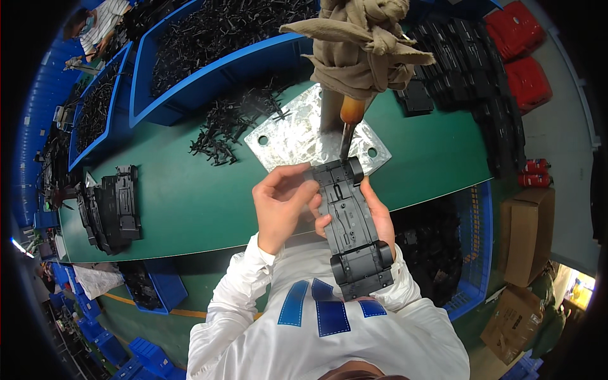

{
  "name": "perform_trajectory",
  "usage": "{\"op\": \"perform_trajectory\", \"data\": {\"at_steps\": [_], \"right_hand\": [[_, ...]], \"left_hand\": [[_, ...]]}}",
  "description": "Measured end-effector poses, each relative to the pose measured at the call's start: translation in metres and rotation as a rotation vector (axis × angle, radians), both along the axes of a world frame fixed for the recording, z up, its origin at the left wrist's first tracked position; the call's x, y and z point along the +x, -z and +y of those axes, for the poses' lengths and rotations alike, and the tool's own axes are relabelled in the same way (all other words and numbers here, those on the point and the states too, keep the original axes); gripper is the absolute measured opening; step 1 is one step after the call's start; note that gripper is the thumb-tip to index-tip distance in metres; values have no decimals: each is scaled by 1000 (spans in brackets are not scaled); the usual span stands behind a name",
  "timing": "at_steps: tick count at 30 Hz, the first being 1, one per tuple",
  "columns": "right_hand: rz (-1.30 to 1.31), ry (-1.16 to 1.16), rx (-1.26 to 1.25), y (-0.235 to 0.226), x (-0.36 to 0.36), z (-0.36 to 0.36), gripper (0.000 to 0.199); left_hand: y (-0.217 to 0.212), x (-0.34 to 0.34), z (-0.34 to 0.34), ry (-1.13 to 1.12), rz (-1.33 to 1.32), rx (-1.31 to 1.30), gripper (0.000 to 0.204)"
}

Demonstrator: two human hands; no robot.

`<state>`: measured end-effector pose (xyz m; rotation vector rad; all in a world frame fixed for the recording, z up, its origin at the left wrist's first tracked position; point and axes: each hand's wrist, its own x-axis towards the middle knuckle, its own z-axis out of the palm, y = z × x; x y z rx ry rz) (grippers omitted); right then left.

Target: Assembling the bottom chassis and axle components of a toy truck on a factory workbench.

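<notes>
Head view, single entry.

White long-sleeved shirt with blue rectangular patches: nearest the lens, at the lower edge; the wearer's head is cut off at the bottom rim.

Black plastic toy-car chassis with four wheels: held underside up, lengthwise away from the body, front end lying on the plate.

Right hand: under and beside the chassis, fingers closed around its right flank; mostly hidden by the chassis, only knuckles and one fingertip at the left edge show.

Left hand: just left of the chassis, fingers curled together, thumb and fingertips pressed to its front left corner.

Bright scratched metal plate with round holes: directly beyond the held chassis, on the green tabletop.

Orange-handled tool with dark metal shaft: upright above the front of the chassis, its tip at the chassis; its upper part is hidden under a knotted beige cloth wrap. What carries it cannot be made out.

Loose small black plastic parts: heaped beyond and left of the grip.

Blue plastic bins of black parts: further beyond, contents too small to tell apart.

Stacked black chassis pieces: well left of the hands.

Further black stacks: beyond and right, partly cut off.

Red containers: far right.

Brown cardboard boxes: right of the grip, on the floor.
</notes>
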<state>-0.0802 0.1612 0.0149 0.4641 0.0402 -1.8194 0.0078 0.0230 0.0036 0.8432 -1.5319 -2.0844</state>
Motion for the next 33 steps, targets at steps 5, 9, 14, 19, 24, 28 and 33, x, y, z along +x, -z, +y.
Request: {"op": "perform_trajectory", "data": {"at_steps": [5,9,14,19,24,28,33], "right_hand": [[-33,2,19,-1,0,0,58],[-16,-12,26,1,-1,1,59],[-22,-24,45,0,-1,0,60],[47,-52,10,4,-2,2,60],[-24,-29,74,-3,-2,-2,61],[-46,-18,92,-4,-2,-2,61],[10,-37,3,3,-2,1,60]], "left_hand": [[-2,-1,0,-1,-6,3,29],[-4,-2,0,-2,-12,-21,29],[-3,-1,0,-3,-10,-28,28],[-3,-1,0,-6,-6,-26,28],[-2,-1,0,-7,-10,-30,28],[-2,-1,0,-2,-5,-22,28],[-3,-2,2,0,-12,-46,25]]}}
